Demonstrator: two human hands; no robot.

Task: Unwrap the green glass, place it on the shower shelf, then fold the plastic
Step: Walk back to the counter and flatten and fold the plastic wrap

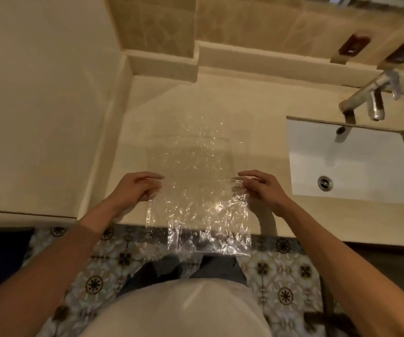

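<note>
Clear plastic (197,190) spread over the desk (256,105) at centre frame, near edge hanging past the desk's front toward the patterned floor (281,268). Left hand (136,187) pinching the sheet's left edge, right hand (260,187) pinching its right edge, fingers curled on the film. No green glass anywhere in frame, so probably unwrapped and shelved already. Folding barely begun, perhaps one lifted crease between the hands; hard to tell through the glare. Sink (351,164) at right.
</note>
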